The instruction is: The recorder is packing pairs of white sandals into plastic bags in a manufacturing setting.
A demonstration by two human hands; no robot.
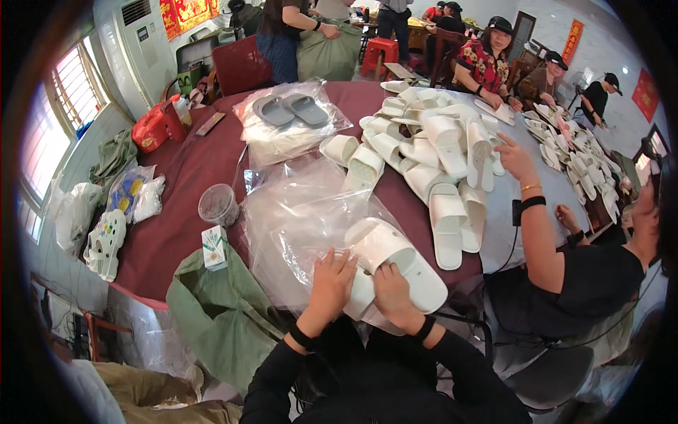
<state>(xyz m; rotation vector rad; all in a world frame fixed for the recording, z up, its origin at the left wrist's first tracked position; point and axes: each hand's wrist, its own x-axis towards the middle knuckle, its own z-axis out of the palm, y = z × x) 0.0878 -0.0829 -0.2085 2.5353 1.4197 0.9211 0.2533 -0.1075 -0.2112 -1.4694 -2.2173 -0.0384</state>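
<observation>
At the table's near edge, my right hand is closed with bent fingers on a white slide slipper. A second white slipper lies partly hidden between my hands. My left hand rests on that slipper's left side, its fingers bent over a clear plastic bag; the thumb's grip is mostly hidden. More flat clear bags are layered beneath and beyond the slippers. To the right lies a heap of white slippers.
Grey slippers lie on bagged stock at the far side. A clear round tub, a small white box and green cloth are on the left. A co-worker's hand reaches toward the heap from the right.
</observation>
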